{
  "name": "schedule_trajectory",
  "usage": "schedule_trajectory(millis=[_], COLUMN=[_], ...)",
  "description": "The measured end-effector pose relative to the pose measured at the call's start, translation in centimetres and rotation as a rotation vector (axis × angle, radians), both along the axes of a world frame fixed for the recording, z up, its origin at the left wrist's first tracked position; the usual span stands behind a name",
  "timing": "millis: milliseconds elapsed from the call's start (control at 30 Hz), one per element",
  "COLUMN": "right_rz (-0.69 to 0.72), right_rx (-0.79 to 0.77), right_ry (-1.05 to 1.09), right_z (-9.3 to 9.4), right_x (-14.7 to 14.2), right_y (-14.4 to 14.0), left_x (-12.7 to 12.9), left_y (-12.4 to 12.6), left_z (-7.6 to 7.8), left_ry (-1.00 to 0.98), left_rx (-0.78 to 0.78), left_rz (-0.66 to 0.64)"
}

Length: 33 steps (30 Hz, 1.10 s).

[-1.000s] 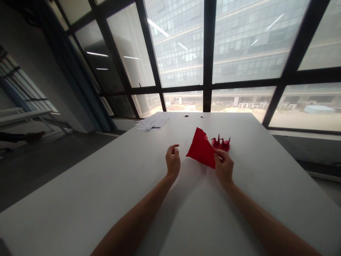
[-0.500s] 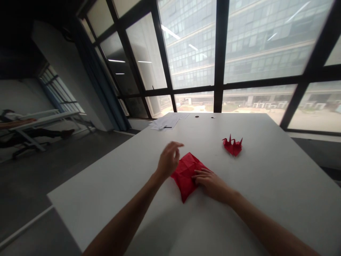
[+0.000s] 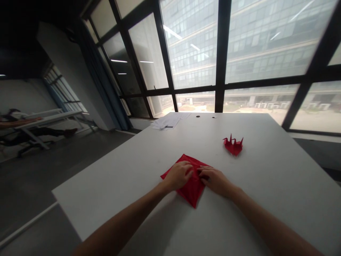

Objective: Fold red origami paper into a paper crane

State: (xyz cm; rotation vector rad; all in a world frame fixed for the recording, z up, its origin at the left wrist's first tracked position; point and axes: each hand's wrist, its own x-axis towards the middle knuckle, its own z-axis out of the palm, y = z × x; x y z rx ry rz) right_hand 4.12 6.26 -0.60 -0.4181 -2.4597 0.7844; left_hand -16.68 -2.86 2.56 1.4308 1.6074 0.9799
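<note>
A creased sheet of red origami paper (image 3: pixel 192 193) lies on the white table in front of me, turned with one corner towards me. My left hand (image 3: pixel 179 175) rests on its left half, fingers bent and lying on the paper with the thumb apart. On the right side, my right hand (image 3: pixel 217 181) has its curled fingertips and thumb drawn together on the paper near its middle. The two hands' fingertips are close to each other. Part of the sheet is hidden under both hands. Red folded paper cranes (image 3: pixel 233 146) stand farther back to the right.
The white table (image 3: pixel 266 199) stretches to the windows. Loose white papers (image 3: pixel 166 122) lie at its far left, and a round dark hole (image 3: pixel 198 116) is near the back edge. A seated person's legs (image 3: pixel 50 132) show beside another table (image 3: pixel 53 118) at far left.
My left hand has come down from above the paper onto its left half. The paper has turned and spread out to the left. My right hand's fingers are more curled.
</note>
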Motion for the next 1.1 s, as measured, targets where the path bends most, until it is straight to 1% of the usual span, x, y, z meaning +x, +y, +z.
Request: schedule_trajectory(millis=[33, 67, 133, 200, 300, 367, 433, 467, 500, 533, 567, 633, 667, 700, 733, 767, 800, 833, 867, 900, 933, 1000, 1033, 1100], right_rz=[0.016, 0.024, 0.015, 0.001, 0.003, 0.007, 0.023, 0.04, 0.062, 0.086, 0.103, 0.075, 0.029, -0.027, -0.082, -0.106, -0.063, 0.009, 0.075, 0.105, 0.094, -0.004, -0.077, -0.208], right_rx=[-0.002, -0.003, -0.002, 0.006, 0.028, 0.03, 0.022, 0.016, 0.011, 0.004, -0.005, -0.059, -0.121, -0.222, -0.367, -0.572, -0.837, -1.117, -1.365, -1.549, -1.666, -1.788, -1.812, -1.807], right_ry=[-0.002, 0.0, 0.009, 0.013, 0.008, 0.017, 0.03, 0.035, 0.039, 0.042, 0.053, 0.118, 0.181, 0.256, 0.343, 0.417, 0.446, 0.446, 0.395, 0.331, 0.301, 0.347, 0.374, 0.395], right_z=[-0.1, -0.2, -0.4, -0.4, -0.2, 0.0, 0.1, 0.2, 0.2, 0.2, 0.3, 0.7, 1.0, 1.5, 1.9, 2.3, 2.7, 2.9, 2.9, 2.7, 2.4, 1.7, 1.5, 1.4], right_x=[-0.1, -0.1, 0.0, 0.1, 0.1, 0.1, 0.2, 0.2, 0.3, 0.3, 0.3, 0.0, -0.3, -0.9, -1.5, -2.3, -3.0, -3.6, -4.1, -4.3, -4.2, -2.9, -1.8, 0.5], right_y=[0.2, 0.3, 0.5, 0.5, 0.3, 0.3, 0.4, 0.5, 0.7, 0.8, 0.9, 0.6, 0.1, -0.7, -1.6, -2.8, -4.1, -5.4, -6.5, -7.4, -8.0, -8.2, -7.8, -6.3], left_x=[0.0, -0.2, -1.5, -3.3, -5.6, -5.7, -4.5, -3.7, -2.8, -2.0, -1.3, -0.7, -0.6, -0.7, -0.8, -1.0, -1.1, -1.2, -1.2, -1.2, -1.2, -1.1, -1.1, -1.2], left_y=[1.1, 2.3, 4.7, 6.6, 8.3, 8.5, 7.8, 7.3, 6.6, 6.0, 5.4, 4.6, 4.5, 4.5, 4.6, 4.7, 4.9, 5.1, 5.2, 5.2, 5.3, 5.3, 5.3, 5.4], left_z=[0.2, 0.5, 0.8, 1.3, 2.1, 2.4, 2.0, 1.5, 0.9, 0.2, -0.5, -1.6, -2.0, -2.2, -2.3, -2.3, -2.3, -2.2, -2.2, -2.2, -2.2, -2.3, -2.4, -2.5], left_ry=[-0.33, -0.434, -0.555, -0.668, -0.801, -0.876, -0.937, -0.961, -0.987, -1.031, -1.061, -1.152, -1.188, -1.213, -1.226, -1.229, -1.227, -1.227, -1.232, -1.239, -1.246, -1.257, -1.261, -1.27], left_rx=[-0.066, -0.108, -0.171, -0.181, -0.08, -0.001, 0.038, 0.022, -0.046, -0.141, -0.173, -0.083, -0.04, -0.01, -0.005, -0.016, -0.031, -0.038, -0.035, -0.026, -0.019, -0.016, -0.018, -0.023], left_rz=[0.173, 0.22, 0.254, 0.315, 0.46, 0.499, 0.466, 0.424, 0.343, 0.177, 0.087, 0.069, 0.1, 0.133, 0.159, 0.181, 0.194, 0.201, 0.205, 0.21, 0.212, 0.208, 0.208, 0.209])
